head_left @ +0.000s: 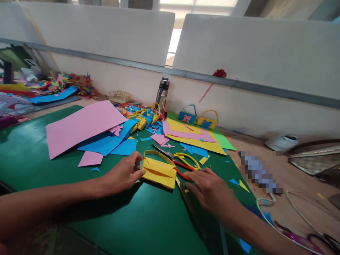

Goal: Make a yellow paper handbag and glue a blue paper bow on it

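Observation:
A small yellow paper handbag [158, 173] with a strap handle lies on the green tabletop in front of me. My left hand [126, 172] is at its left edge, thumb and fingers closing on the paper. Just right of the bag, scissors [177, 159] with a red and a yellow handle lie with their blades toward the upper left. My right hand [209, 187] is palm down, fingers stretched toward the red handle and seeming to touch it; nothing is gripped. A long thin strip [186, 196], perhaps a ruler, runs beside that hand, partly in shadow.
Pink sheet [85, 127] and blue sheets [111, 140] lie left; yellow sheets [196, 136] lie right. Behind are a pile of small paper bags [146, 117], a bottle [162, 92] and two finished bags [187, 116]. Scraps and a white cable [261, 209] lie right.

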Tool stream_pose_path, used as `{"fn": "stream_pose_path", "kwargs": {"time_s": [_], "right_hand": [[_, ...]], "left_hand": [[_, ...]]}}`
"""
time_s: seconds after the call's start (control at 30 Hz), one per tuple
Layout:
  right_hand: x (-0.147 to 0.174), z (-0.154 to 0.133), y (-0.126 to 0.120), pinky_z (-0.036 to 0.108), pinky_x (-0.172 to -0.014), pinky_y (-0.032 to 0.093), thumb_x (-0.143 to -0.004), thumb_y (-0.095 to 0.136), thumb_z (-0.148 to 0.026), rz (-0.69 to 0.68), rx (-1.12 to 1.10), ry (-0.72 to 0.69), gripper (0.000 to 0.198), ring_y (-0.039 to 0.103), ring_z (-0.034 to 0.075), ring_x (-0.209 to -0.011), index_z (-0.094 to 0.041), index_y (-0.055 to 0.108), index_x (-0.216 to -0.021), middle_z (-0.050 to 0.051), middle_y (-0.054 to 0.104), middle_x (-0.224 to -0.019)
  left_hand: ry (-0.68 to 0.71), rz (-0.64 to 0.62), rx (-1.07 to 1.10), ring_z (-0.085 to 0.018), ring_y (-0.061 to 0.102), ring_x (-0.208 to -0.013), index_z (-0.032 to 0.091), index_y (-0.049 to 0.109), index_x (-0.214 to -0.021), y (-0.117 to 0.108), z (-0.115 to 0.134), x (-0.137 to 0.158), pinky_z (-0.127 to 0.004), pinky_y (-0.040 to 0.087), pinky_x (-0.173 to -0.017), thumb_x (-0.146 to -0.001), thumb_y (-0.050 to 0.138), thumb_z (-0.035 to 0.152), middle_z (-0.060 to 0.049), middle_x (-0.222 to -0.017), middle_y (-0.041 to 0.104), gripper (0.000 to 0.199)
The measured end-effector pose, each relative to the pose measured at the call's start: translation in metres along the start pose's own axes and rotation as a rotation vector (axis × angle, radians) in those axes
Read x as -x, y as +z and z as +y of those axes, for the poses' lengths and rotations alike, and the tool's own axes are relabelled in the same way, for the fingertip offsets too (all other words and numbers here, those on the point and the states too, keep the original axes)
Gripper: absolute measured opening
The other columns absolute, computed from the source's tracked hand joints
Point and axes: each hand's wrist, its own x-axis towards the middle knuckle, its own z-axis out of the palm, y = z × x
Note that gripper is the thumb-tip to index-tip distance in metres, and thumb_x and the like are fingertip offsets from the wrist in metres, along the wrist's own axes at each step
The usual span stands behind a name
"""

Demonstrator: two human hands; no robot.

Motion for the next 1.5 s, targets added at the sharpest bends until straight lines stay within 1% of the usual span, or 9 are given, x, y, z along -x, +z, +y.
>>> {"fn": "stream_pose_path", "kwargs": {"time_s": [0.1,0.33,0.67,0.87,0.97,1.07,1.23,1.37,1.5], "right_hand": [[-0.002,-0.001,0.003,0.04,-0.071,0.043,-0.083,0.052,-0.016,-0.028,0.024,0.003,0.014,0.066,0.024,-0.077,-0.02,0.065,-0.086,0.006,0.073,-0.084],[0.008,-0.014,-0.001,0.03,-0.06,0.036,-0.086,0.038,-0.01,0.096,0.165,-0.08,0.029,0.05,0.015,-0.051,-0.019,0.053,-0.064,0.002,0.058,-0.056],[0.045,-0.035,-0.006,0.028,-0.056,0.029,-0.09,0.037,-0.012,0.228,0.187,-0.132,0.032,0.037,0.013,-0.048,-0.019,0.046,-0.06,-0.001,0.046,-0.052],[0.061,-0.021,-0.005,0.027,-0.056,0.031,-0.09,0.037,-0.007,0.259,0.149,-0.11,0.031,0.044,0.013,-0.049,-0.017,0.051,-0.064,0.0,0.053,-0.055],[0.06,-0.014,-0.014,0.028,-0.059,0.034,-0.089,0.042,-0.01,0.152,0.213,-0.057,0.025,0.053,0.015,-0.057,-0.016,0.057,-0.071,0.003,0.061,-0.062],[0.047,-0.002,-0.027,0.029,-0.062,0.037,-0.086,0.054,-0.019,-0.157,0.379,0.113,0.015,0.06,0.018,-0.065,-0.018,0.061,-0.072,0.004,0.066,-0.069],[0.008,0.038,-0.042,0.032,-0.065,0.044,-0.088,0.052,-0.027,-0.298,0.485,0.249,0.02,0.064,0.024,-0.078,-0.012,0.065,-0.082,0.012,0.069,-0.082],[-0.023,0.071,-0.03,0.036,-0.074,0.05,-0.089,0.052,-0.031,-0.457,0.532,0.284,0.023,0.062,0.018,-0.084,-0.012,0.06,-0.099,0.006,0.064,-0.097],[-0.045,0.094,-0.013,0.039,-0.078,0.051,-0.088,0.055,-0.03,-0.588,0.543,0.263,0.03,0.06,0.02,-0.093,-0.013,0.055,-0.113,0.009,0.058,-0.112]], "left_hand": [[0.201,0.038,-0.244,-0.012,0.042,-0.053,0.02,0.047,-0.077,-0.001,-0.003,0.006,-0.024,0.027,-0.052,-0.08,0.055,0.028,0.003,-0.06,0.049,0.012],[0.614,-0.137,-0.514,-0.009,0.034,-0.044,0.019,0.042,-0.061,0.007,-0.013,0.018,-0.025,0.019,-0.049,-0.09,0.042,0.027,0.003,-0.051,0.044,0.03],[0.69,-0.227,-0.468,-0.009,0.03,-0.045,0.019,0.036,-0.059,0.011,-0.019,0.019,-0.026,0.021,-0.049,-0.09,0.039,0.021,0.004,-0.05,0.036,0.031],[0.773,-0.093,-0.342,-0.008,0.027,-0.044,0.019,0.037,-0.059,0.019,-0.018,0.016,-0.025,0.021,-0.047,-0.089,0.042,0.016,0.007,-0.051,0.031,0.031],[0.796,-0.073,-0.345,-0.008,0.029,-0.043,0.018,0.038,-0.059,0.023,-0.015,0.015,-0.024,0.022,-0.047,-0.089,0.043,0.015,0.007,-0.051,0.033,0.03],[0.826,-0.065,-0.368,-0.008,0.03,-0.044,0.019,0.038,-0.06,0.026,-0.013,0.015,-0.025,0.022,-0.047,-0.089,0.043,0.015,0.006,-0.051,0.034,0.029],[0.868,-0.052,-0.412,-0.009,0.034,-0.046,0.019,0.039,-0.063,0.024,-0.016,0.017,-0.025,0.024,-0.049,-0.087,0.045,0.013,0.005,-0.052,0.039,0.026],[0.885,-0.01,-0.436,-0.009,0.035,-0.046,0.019,0.039,-0.063,0.018,-0.019,0.012,-0.025,0.023,-0.049,-0.087,0.045,0.01,0.005,-0.051,0.04,0.025],[0.894,0.044,-0.459,-0.009,0.035,-0.045,0.019,0.038,-0.063,0.015,-0.02,0.005,-0.026,0.022,-0.048,-0.087,0.045,0.01,0.005,-0.051,0.039,0.027]]}}
